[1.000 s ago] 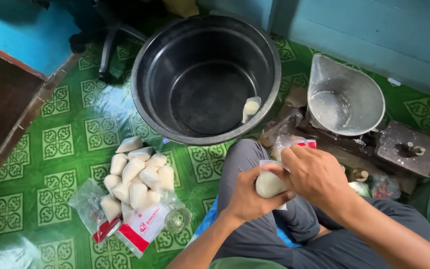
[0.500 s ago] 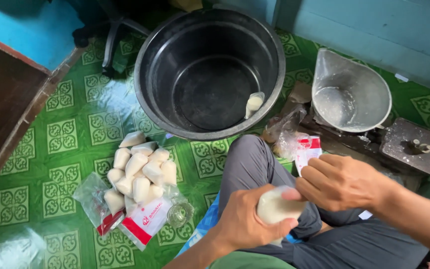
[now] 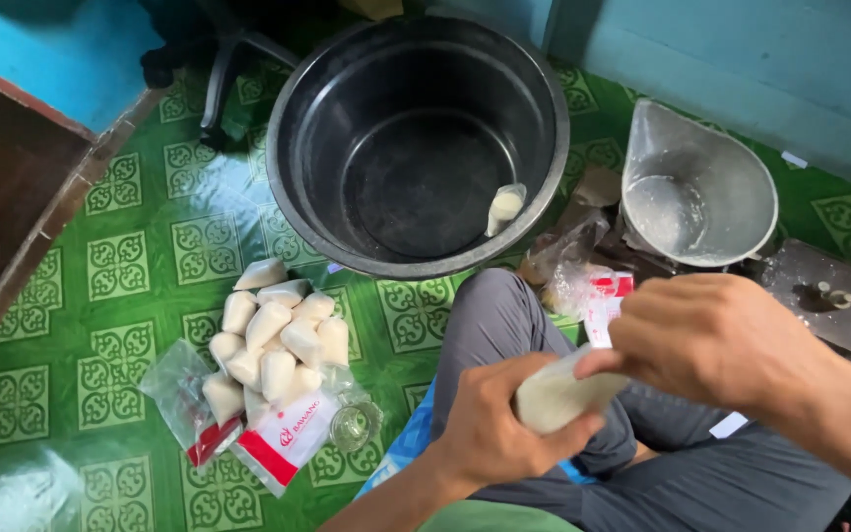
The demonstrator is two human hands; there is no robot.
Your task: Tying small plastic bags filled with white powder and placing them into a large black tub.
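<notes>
The left hand (image 3: 490,424) gripped a small white filled bag (image 3: 558,399) from below, while the right hand (image 3: 716,340) pinched the bag's upper end from above, so the bag sat between the 2 hands over the person's lap. All of this was just in front of the big black tub (image 3: 327,212), which held 1 small bag (image 3: 504,207). A pile of filled bags (image 3: 273,330) lay on the green floor (image 3: 140,256) left of the tub and a metal scale pan (image 3: 741,163) stood to its right.
</notes>
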